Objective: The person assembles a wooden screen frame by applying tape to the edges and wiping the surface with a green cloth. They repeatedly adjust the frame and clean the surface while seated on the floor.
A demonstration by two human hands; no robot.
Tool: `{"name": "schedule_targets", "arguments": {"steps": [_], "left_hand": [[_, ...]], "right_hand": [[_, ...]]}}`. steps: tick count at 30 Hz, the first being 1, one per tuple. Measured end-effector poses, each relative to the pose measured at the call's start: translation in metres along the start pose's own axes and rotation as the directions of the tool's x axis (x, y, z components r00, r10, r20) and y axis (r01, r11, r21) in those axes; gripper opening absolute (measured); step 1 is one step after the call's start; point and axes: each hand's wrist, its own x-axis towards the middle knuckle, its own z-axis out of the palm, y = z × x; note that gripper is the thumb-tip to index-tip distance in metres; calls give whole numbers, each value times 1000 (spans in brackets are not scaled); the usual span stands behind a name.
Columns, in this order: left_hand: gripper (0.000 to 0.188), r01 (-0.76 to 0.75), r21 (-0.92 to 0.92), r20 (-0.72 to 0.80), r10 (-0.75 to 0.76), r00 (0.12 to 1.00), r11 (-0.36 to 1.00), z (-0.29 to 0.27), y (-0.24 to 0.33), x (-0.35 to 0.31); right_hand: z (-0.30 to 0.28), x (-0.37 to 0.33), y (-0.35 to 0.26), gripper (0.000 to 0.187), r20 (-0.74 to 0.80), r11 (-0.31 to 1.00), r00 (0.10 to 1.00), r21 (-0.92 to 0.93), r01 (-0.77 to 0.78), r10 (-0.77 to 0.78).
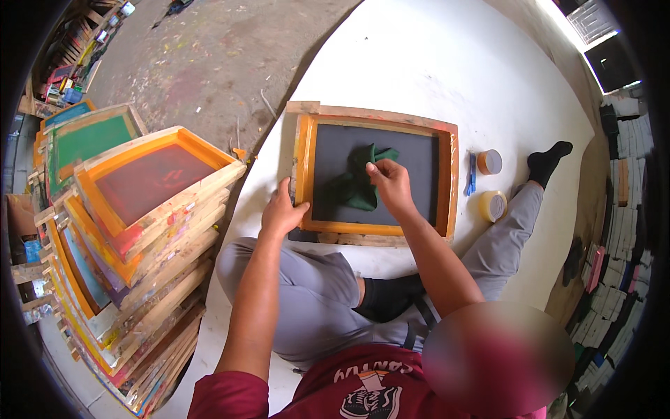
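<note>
Seated cross-legged, the person leans over a white board [433, 77] laid on the floor; grey trouser knees and a dark red shirt fill the near edge of view, a socked foot stretched out to the right.

Right hand [391, 183]: clenched on a bunched green cloth [359, 183], fingertips pinching its top fold and pressing it down onto the dark mesh of a screen-printing frame [377, 171]. Cloth sits about mid-mesh, slightly left of centre, crumpled rather than spread, which looks suited to rubbing one patch at a time.

Left hand [283, 209]: fingers curled over the frame's left orange rail, near its lower corner, thumb on the inner edge. Judged as a brace, keeping the frame from sliding under the other hand's pressure.

Frame lies flat on the board, mesh side up, wooden border taped orange, squarely in front of the knees and within easy reach of both arms.

Just right of the frame: a brown tape roll [490, 161], a paler tape roll [493, 205] below it, and a small blue tool [472, 174] between frame and rolls. All apart from the hands.

Well left, off the board: a tall stack of frames [132, 237], red mesh on top, green behind it. Bare stained concrete floor [209, 56] beyond.
</note>
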Motion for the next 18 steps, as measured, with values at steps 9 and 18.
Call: {"name": "schedule_targets", "arguments": {"steps": [9, 18], "left_hand": [[56, -56, -115, -214, 30, 976, 992, -6, 4, 13], [60, 69, -47, -47, -71, 996, 997, -11, 12, 9]], "right_hand": [[23, -3, -8, 42, -4, 989, 999, -146, 37, -38], [-15, 16, 22, 20, -337, 811, 913, -585, -9, -232]]}}
